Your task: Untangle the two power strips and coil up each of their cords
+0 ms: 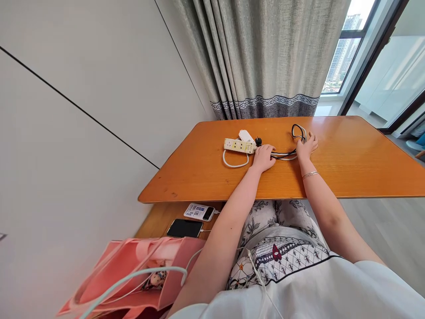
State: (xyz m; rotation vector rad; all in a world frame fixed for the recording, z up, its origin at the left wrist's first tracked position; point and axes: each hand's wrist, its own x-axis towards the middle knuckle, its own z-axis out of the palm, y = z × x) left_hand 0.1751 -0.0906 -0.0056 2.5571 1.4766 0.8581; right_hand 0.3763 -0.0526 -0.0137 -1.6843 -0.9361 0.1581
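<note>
A cream-coloured power strip lies on the orange-brown wooden table. Just behind it are a white plug-like block and a black plug. My left hand rests at the strip's right end, its fingers curled over a bundle of black and white cables. Farther right, my right hand grips the same bundle, where the cables bend up into a loop. What lies under both palms is hidden. One white cord curves in front of the strip.
Below the table's left side, a power bank and a black phone lie on a lower wooden surface. A pink bag stands at lower left. Beyond the table hangs a grey curtain; a white wall runs along the left.
</note>
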